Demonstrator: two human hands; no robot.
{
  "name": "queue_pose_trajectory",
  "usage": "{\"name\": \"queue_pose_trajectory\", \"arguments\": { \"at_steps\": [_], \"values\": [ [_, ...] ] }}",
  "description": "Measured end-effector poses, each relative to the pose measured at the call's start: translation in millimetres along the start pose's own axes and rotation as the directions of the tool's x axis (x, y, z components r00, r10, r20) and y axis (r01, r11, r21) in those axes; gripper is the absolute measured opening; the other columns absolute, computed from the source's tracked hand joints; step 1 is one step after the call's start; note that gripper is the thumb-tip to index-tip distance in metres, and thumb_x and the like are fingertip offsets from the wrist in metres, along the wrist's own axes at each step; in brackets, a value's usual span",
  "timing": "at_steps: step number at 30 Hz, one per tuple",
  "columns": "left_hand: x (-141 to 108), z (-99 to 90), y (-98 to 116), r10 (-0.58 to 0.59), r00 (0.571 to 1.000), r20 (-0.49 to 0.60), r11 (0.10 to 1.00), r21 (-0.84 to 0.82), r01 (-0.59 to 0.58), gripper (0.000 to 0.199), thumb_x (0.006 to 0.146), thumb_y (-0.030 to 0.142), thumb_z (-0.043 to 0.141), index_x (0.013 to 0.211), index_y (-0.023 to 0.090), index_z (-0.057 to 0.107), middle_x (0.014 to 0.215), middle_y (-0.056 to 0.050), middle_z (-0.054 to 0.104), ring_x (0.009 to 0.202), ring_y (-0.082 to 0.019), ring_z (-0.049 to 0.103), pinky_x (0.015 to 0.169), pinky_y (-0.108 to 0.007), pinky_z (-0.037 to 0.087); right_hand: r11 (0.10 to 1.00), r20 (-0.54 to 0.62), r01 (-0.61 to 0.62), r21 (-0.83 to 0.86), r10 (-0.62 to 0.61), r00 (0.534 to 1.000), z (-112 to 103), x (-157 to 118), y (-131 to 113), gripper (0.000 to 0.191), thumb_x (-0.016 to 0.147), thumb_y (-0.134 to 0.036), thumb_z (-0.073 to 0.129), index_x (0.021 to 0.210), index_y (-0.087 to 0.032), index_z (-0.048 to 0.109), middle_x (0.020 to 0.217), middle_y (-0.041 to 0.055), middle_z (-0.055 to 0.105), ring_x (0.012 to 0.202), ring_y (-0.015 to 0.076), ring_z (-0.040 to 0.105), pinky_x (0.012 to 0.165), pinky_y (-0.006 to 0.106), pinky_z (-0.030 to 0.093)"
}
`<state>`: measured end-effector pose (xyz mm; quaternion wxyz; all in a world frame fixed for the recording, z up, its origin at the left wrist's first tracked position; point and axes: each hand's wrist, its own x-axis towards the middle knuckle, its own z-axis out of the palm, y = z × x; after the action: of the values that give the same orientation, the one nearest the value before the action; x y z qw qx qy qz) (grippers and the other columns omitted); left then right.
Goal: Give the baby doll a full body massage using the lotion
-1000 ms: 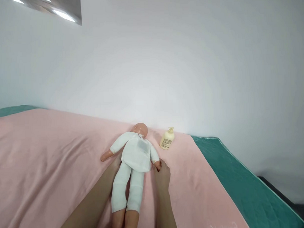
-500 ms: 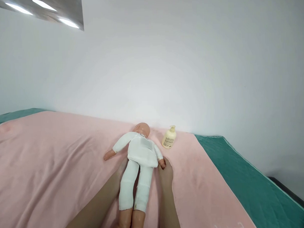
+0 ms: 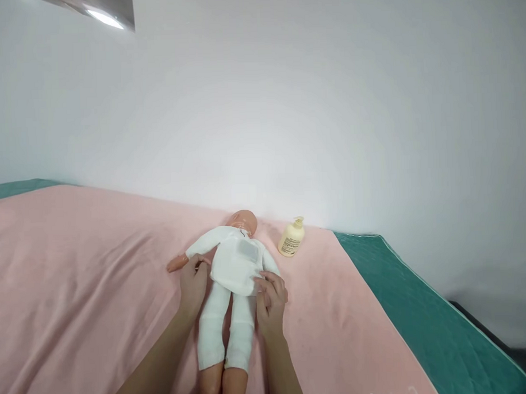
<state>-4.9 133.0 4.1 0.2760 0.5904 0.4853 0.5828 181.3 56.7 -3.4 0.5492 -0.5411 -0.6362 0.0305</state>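
A doll (image 3: 236, 261) in a white top and white trousers lies on a pink blanket (image 3: 96, 254), its head toward the wall. My left hand (image 3: 194, 284) is beside the doll's waist, next to its arm on the left, with thumb and fingertips bent together near the edge of the top; whatever lies between them is too small to make out. My right hand (image 3: 272, 299) is at the lower right edge of the top, its fingers spread and bent over the hem and the doll's other sleeve.
A pale yellow pump bottle (image 3: 291, 238) stands to the right of the doll's head, near the white wall (image 3: 285, 104). Green quilted cloth (image 3: 431, 306) shows beyond the blanket at the right and the far left. A dark object (image 3: 487, 327) is at the right edge.
Both hands have moved up from low beside the doll to the sides of its top. My right hand has left the doll's hand. The view has shifted slightly.
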Motion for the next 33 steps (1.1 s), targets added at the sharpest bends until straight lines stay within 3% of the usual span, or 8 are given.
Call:
{"name": "queue_pose_trajectory", "arguments": {
  "at_steps": [3, 7, 10, 14, 21, 27, 33],
  "values": [
    [-1, -1.6, 3, 0.121, 0.990, -0.067, 0.989, -0.073, -0.126, 0.017, 0.075, 0.015, 0.040, 0.072, 0.021, 0.056, 0.077, -0.003, 0.061, 0.080, -0.021, 0.056, 0.075, -0.033, 0.046, 1.000, 0.072, -0.017, 0.014, 0.016, 0.997, 2, 1, -1, 0.030, 0.088, -0.019, 0.043, 0.097, -0.027, 0.070, 0.105, 0.0062, 0.061, 0.101, 0.0220, 0.056, 0.089, 0.039, 0.044],
    [-3, -2.0, 13, 0.313, 0.926, 0.211, 0.950, -0.073, -0.305, 0.024, 0.074, 0.014, 0.039, 0.068, 0.021, 0.061, 0.077, -0.004, 0.066, 0.083, -0.022, 0.058, 0.080, -0.036, 0.045, 0.996, 0.099, -0.038, 0.081, 0.030, 0.995, 4, 3, -1, 0.029, 0.089, -0.021, 0.043, 0.095, -0.025, 0.071, 0.102, 0.0069, 0.060, 0.098, 0.0217, 0.057, 0.085, 0.038, 0.046],
    [-1, -1.8, 16, 0.304, 0.874, 0.378, 0.949, -0.041, -0.312, 0.027, 0.074, 0.011, 0.038, 0.068, 0.020, 0.062, 0.075, -0.004, 0.067, 0.078, -0.021, 0.058, 0.076, -0.034, 0.044, 0.995, 0.145, -0.034, 0.097, 0.019, 0.989, 6, 4, 0, 0.027, 0.089, -0.023, 0.045, 0.094, -0.025, 0.071, 0.100, 0.0068, 0.060, 0.098, 0.0213, 0.057, 0.086, 0.036, 0.047],
    [3, -0.7, 17, 0.218, 0.843, 0.491, 0.960, 0.045, -0.275, 0.027, 0.073, 0.010, 0.037, 0.063, 0.019, 0.061, 0.068, -0.003, 0.064, 0.073, -0.021, 0.058, 0.074, -0.034, 0.043, 0.994, 0.214, -0.088, 0.071, 0.071, 0.974, 11, 7, 0, 0.027, 0.093, -0.028, 0.045, 0.091, -0.024, 0.072, 0.096, 0.0061, 0.062, 0.096, 0.0204, 0.057, 0.085, 0.034, 0.045],
    [4, 2.9, 11, 0.176, 0.846, 0.503, 0.963, 0.089, -0.254, 0.024, 0.071, 0.008, 0.041, 0.061, 0.020, 0.060, 0.067, -0.002, 0.063, 0.072, -0.020, 0.057, 0.073, -0.033, 0.042, 0.992, 0.203, -0.128, 0.001, 0.125, 0.971, 21, 14, -1, 0.031, 0.093, -0.028, 0.045, 0.076, -0.023, 0.070, 0.084, 0.0041, 0.063, 0.088, 0.0201, 0.056, 0.083, 0.034, 0.042],
    [2, 6.4, 3, 0.346, 0.859, 0.378, 0.923, 0.029, -0.384, 0.028, 0.070, 0.002, 0.040, 0.072, 0.020, 0.062, 0.081, -0.003, 0.064, 0.084, -0.020, 0.056, 0.082, -0.034, 0.044, 0.999, 0.159, -0.036, 0.033, 0.030, 0.987, 20, 8, -1, 0.023, 0.094, -0.028, 0.047, 0.092, -0.023, 0.070, 0.100, 0.0064, 0.061, 0.101, 0.0205, 0.055, 0.090, 0.035, 0.042],
    [4, 9.6, -3, 0.254, 0.855, 0.452, 0.939, 0.095, -0.330, 0.028, 0.071, 0.003, 0.041, 0.075, 0.020, 0.062, 0.083, -0.002, 0.067, 0.088, -0.021, 0.058, 0.086, -0.037, 0.044, 0.999, 0.203, -0.035, -0.022, 0.039, 0.978, 24, 12, -2, 0.025, 0.096, -0.029, 0.045, 0.098, -0.024, 0.070, 0.101, 0.0049, 0.063, 0.101, 0.0202, 0.055, 0.091, 0.034, 0.041]
  ]
}}
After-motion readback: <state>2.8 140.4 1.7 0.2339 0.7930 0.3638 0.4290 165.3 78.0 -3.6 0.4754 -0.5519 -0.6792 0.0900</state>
